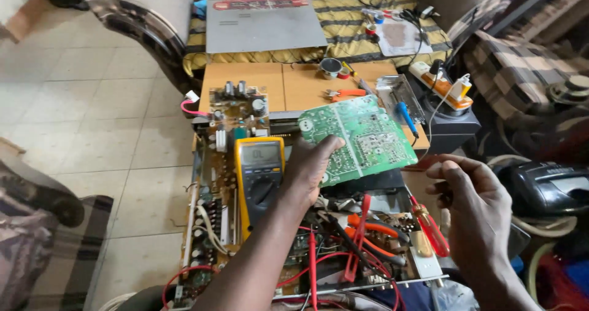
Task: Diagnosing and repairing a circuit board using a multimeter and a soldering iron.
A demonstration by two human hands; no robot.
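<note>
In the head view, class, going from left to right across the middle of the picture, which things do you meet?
Yellow multimeter → left hand → green circuit board → right hand → black radio.
</note>
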